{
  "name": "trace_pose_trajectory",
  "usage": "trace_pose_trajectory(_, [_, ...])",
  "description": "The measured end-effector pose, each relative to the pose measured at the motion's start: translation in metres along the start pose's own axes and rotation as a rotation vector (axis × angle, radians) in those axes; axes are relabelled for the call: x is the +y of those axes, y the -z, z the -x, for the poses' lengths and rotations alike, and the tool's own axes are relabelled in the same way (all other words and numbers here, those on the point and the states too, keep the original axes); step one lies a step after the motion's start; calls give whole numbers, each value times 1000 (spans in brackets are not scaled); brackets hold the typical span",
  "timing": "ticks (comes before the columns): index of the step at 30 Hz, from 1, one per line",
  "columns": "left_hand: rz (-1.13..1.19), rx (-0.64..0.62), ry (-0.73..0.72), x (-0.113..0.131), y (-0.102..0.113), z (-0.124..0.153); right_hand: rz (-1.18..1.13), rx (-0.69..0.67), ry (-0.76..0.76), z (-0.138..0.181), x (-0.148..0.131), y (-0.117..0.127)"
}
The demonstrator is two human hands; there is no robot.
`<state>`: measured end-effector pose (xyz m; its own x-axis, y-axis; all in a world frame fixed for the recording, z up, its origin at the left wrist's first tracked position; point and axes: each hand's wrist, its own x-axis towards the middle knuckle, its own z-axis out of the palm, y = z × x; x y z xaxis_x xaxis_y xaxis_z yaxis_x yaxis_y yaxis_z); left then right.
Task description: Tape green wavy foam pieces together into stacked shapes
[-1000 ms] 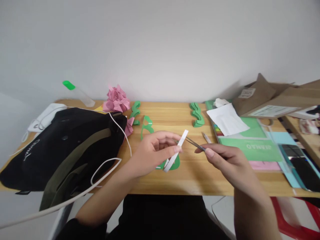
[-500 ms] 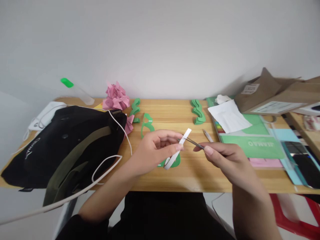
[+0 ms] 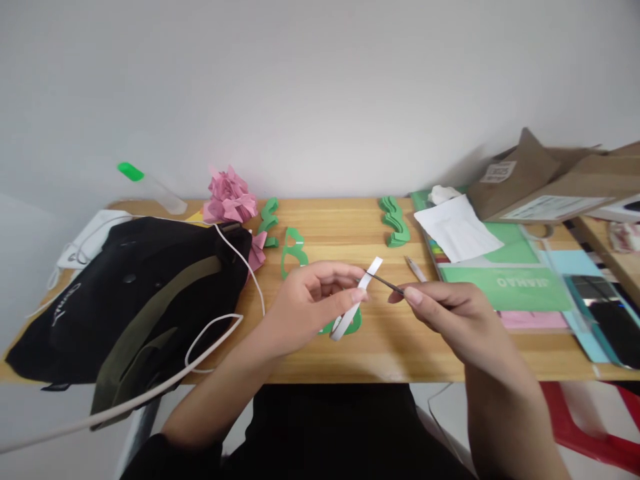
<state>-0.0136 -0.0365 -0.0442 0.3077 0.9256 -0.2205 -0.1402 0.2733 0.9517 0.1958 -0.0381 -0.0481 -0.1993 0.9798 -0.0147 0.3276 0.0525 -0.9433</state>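
Note:
My left hand (image 3: 305, 303) pinches a narrow white strip (image 3: 356, 299) between thumb and fingers, holding it above the wooden desk (image 3: 380, 347). My right hand (image 3: 447, 313) grips thin metal tweezers (image 3: 384, 283), whose tips touch the strip near its upper end. A green paper piece (image 3: 350, 325) lies on the desk under the strip. A green paper cut-out shaped like glasses (image 3: 293, 248) lies just beyond my left hand.
A black bag (image 3: 125, 293) with a white cable (image 3: 215, 333) fills the desk's left. Pink crumpled paper (image 3: 230, 199) and green wavy cut-outs (image 3: 396, 221) sit at the back. Green and pink folders (image 3: 505, 287), white tissue (image 3: 457, 230) and a brown paper bag (image 3: 540, 183) lie right. A pen (image 3: 415, 269) rests near the tweezers.
Both hands have stayed nearly still. The tweezers' tips have closed in on the white strip and the strip has tilted slightly.

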Motion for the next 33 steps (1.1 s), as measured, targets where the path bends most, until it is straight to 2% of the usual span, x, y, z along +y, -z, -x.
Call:
trace_pose_trajectory(14, [35, 12, -16, -4, 3, -5, -102, 2, -23, -4, 7, -1])
trace_pose_trajectory(22, [-123, -41, -48, -4, 7, -6, -102, 18, 3, -6, 10, 1])
trace_pose_trajectory(26, [-307, 19, -114, -9, 11, -12, -11, 106, 41, -3, 15, 6])
trace_pose_trajectory(30, [-569, 77, -247, -16, 21, -39, 83, 169, 70, 0, 23, 13])
trace_pose_trajectory(33, [-1004, 131, -300, -16, 27, -76, 129, 201, 98, 1, 29, 16])
